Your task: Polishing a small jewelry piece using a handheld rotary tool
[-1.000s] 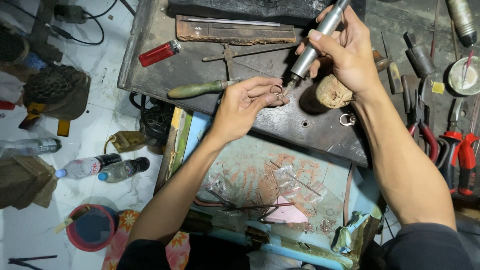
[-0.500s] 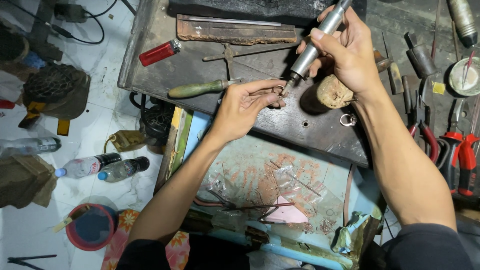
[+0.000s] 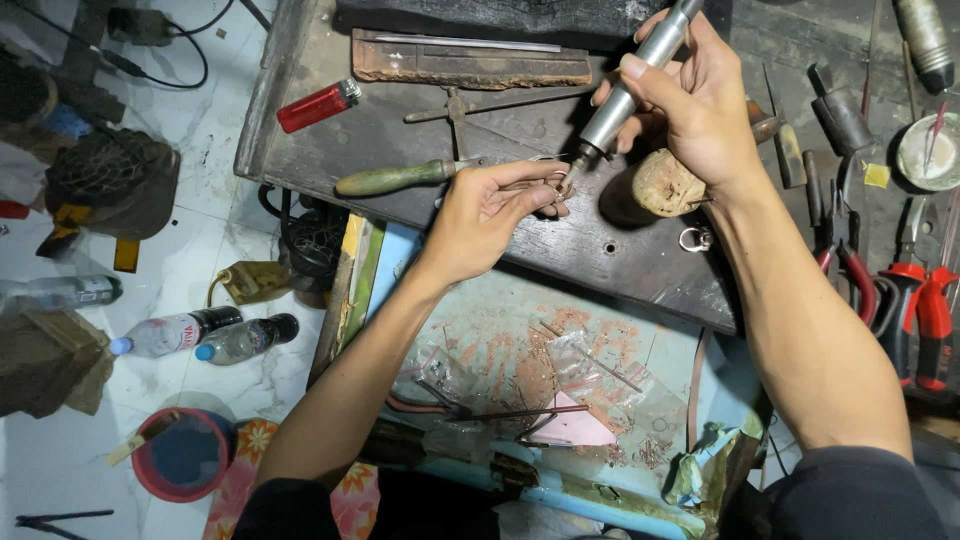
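At the far left of the frame, on the white tiled floor, lie two plastic bottles side by side, and below them stands a red bucket. Further right begins the dark, scarred workbench. A red lighter lies near its upper left corner, and below it lies a green-handled tool, its handle running roughly level across the picture.

The left hand comes up from the lower middle of the frame and rests on the bench just right of that green handle. Its thumb and fingers are pressed together around a small metal ring, which sits at the fingertips near the centre of the frame, a little above the middle; most of the ring is hidden by the fingers.

The right hand is up and to the right of the ring, wrapped closed around a silver rotary handpiece. The handpiece's long axis runs on a slant from the upper right down to the lower left, and its tip meets the ring at the left fingertips. So the ring lies down and to the left of the right hand, straight along the tool's axis, and the left hand is the one on it.

Just right of the tip stands a rounded wooden block, with a small loose ring below it. At the far right lie red-handled pliers.
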